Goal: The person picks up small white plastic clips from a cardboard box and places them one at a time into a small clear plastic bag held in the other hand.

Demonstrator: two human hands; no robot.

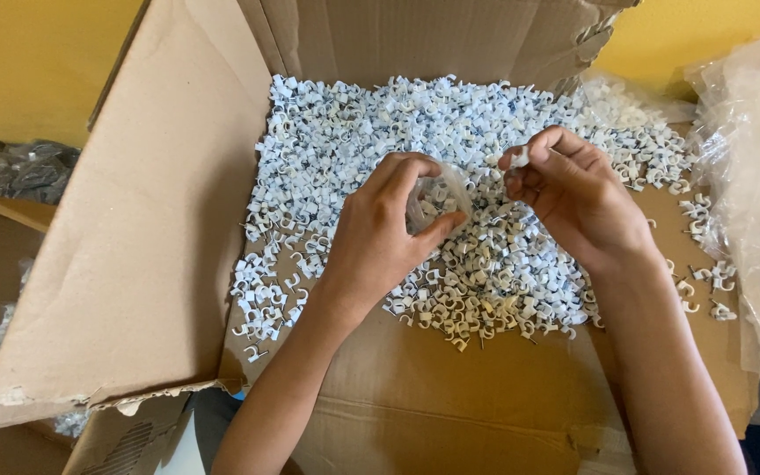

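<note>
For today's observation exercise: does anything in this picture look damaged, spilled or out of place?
Yes. The cardboard box has a ragged, torn lower left flap edge, and its top right corner looks ripped. White cable clips lie loose across its floor, a few strays apart at the right. The left hand holds a small clear bag; the right hand pinches one clip.

Lit evenly and brightly by soft daylight, casting only faint shadows under the hands. Glaring mildly on the clear plastic bags (754, 149) at right; blurring slightly toward the edges.
</note>
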